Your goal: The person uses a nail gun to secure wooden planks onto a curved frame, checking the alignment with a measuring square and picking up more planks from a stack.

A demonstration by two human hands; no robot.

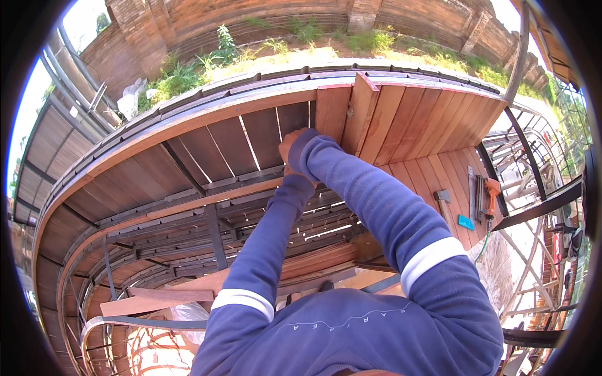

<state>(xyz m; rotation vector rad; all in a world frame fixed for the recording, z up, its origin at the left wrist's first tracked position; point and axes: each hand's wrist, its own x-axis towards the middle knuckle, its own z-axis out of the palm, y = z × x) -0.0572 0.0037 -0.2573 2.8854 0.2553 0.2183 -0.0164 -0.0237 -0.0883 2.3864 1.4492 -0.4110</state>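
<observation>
My right hand (pixel 291 144) is closed at the curved timber frame, just left of a reddish plank (pixel 332 113) that lies across it; what it grips is hidden. My left hand (pixel 295 170) is mostly behind my right hand and sleeve, with its fingers out of sight. Dark boards (pixel 251 138) with light gaps between them show beneath the frame. An upright reddish board (pixel 361 113) stands beside the plank, and a row of fitted reddish boards (pixel 426 119) runs on to the right.
On the slatted boards at right rest a hatchet (pixel 442 200), a blue-green box (pixel 465 221), an orange-and-black nail gun (pixel 491 194) with green hose and a metal straightedge (pixel 471 185). Loose planks (pixel 157 301) lie below. A brick wall (pixel 263 31) with weeds stands beyond.
</observation>
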